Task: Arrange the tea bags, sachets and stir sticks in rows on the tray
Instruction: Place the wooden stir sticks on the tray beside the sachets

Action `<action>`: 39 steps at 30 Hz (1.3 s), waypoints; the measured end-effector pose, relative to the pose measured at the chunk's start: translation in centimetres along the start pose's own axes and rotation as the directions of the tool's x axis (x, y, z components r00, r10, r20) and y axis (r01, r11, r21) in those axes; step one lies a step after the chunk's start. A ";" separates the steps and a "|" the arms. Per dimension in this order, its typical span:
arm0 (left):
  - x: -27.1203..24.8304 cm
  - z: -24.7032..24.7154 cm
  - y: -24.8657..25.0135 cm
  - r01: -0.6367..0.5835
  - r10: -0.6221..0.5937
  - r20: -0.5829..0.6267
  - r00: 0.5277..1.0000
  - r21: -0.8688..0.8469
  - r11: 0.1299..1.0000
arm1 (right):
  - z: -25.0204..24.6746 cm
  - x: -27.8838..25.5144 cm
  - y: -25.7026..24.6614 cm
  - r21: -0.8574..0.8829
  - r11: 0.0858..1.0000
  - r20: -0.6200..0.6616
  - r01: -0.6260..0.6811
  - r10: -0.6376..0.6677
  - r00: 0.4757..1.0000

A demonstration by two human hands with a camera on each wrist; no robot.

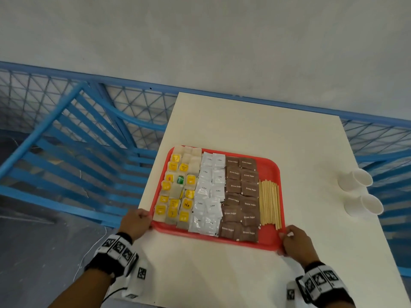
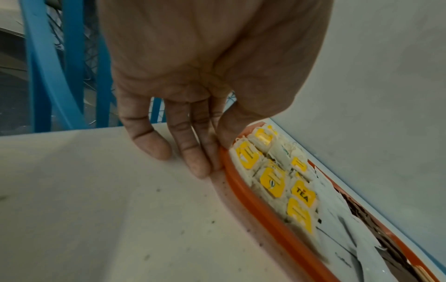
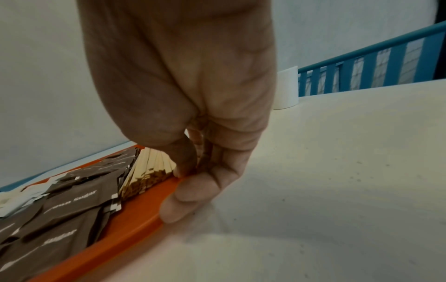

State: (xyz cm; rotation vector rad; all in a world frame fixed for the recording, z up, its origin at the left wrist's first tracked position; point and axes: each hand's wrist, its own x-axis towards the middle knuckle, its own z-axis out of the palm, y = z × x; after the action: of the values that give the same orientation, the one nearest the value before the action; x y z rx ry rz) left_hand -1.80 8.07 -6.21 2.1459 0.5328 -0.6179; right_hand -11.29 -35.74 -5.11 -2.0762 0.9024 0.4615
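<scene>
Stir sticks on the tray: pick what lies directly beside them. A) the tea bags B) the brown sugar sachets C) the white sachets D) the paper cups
B: in the head view the stir sticks lie at the right end of the red tray, right beside the brown sugar sachets.
</scene>
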 end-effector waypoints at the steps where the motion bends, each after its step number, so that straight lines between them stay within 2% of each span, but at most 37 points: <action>1: 0.5 0.1 0.6 -0.002 0.002 -0.006 1.000 0.003 1.000 | 0.1 0.5 -0.4 0.039 0.999 -0.015 -0.019 0.020 1.000; 4: 2.1 -0.1 2.0 -0.012 0.012 -0.019 1.000 0.005 1.000 | 0.3 1.8 -1.3 0.102 0.994 -0.032 -0.044 0.048 0.998; 12: 3.5 -0.8 2.2 0.011 -0.010 -0.005 1.000 0.026 1.000 | 0.5 2.5 -2.3 0.107 0.993 -0.056 -0.050 0.056 0.997; 23: 3.7 -0.1 2.0 0.084 -0.084 -0.005 0.996 -0.004 0.996 | 0.0 2.8 -1.9 0.152 0.988 0.015 -0.031 0.029 0.999; 26: 3.2 -0.4 1.6 0.131 -0.130 0.011 0.991 -0.019 0.991 | -1.5 2.2 -1.8 0.193 0.980 0.069 -0.041 0.029 0.997; 27: 2.9 -0.8 1.5 0.129 -0.130 0.005 0.992 0.033 0.991 | -2.6 2.1 -1.6 0.177 0.984 0.044 -0.017 0.009 0.999; 29: 3.9 -1.3 0.6 0.040 -0.026 -0.104 0.994 0.128 0.991 | -6.0 2.3 -1.1 0.083 0.994 -0.131 0.070 -0.059 0.990; 31: 5.4 -1.8 0.8 -0.053 0.107 -0.214 0.971 0.244 0.968 | -10.3 2.9 -0.4 -0.001 0.993 -0.376 0.115 -0.107 0.921; 33: 2.9 -0.1 6.6 -0.179 0.244 -0.211 0.947 0.284 0.942 | -14.4 4.2 0.9 -0.043 0.994 -0.567 0.101 -0.107 0.817; 34: 0.2 1.5 11.1 -0.251 0.308 -0.189 0.932 0.277 0.928 | -16.1 5.1 1.6 -0.058 0.995 -0.620 0.082 -0.100 0.778; 35: -2.3 3.3 15.5 -0.335 0.383 -0.126 0.915 0.290 0.896 | -17.4 6.2 2.4 -0.068 0.997 -0.639 0.046 -0.079 0.765; 37: -4.0 7.6 20.7 -0.493 0.534 0.002 0.846 0.387 0.779 | -19.2 8.3 3.7 -0.111 0.991 -0.593 -0.069 -0.011 0.805; 39: -5.5 12.8 25.5 -0.620 0.618 0.134 0.775 0.352 0.701 | -19.9 10.0 4.9 -0.185 0.971 -0.490 -0.152 0.043 0.871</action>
State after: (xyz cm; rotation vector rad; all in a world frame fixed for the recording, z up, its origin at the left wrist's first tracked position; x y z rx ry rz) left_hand 5.08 -17.77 5.27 2.4846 -0.3700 -0.3496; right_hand -7.87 -58.01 -1.61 -2.4086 1.3018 0.0847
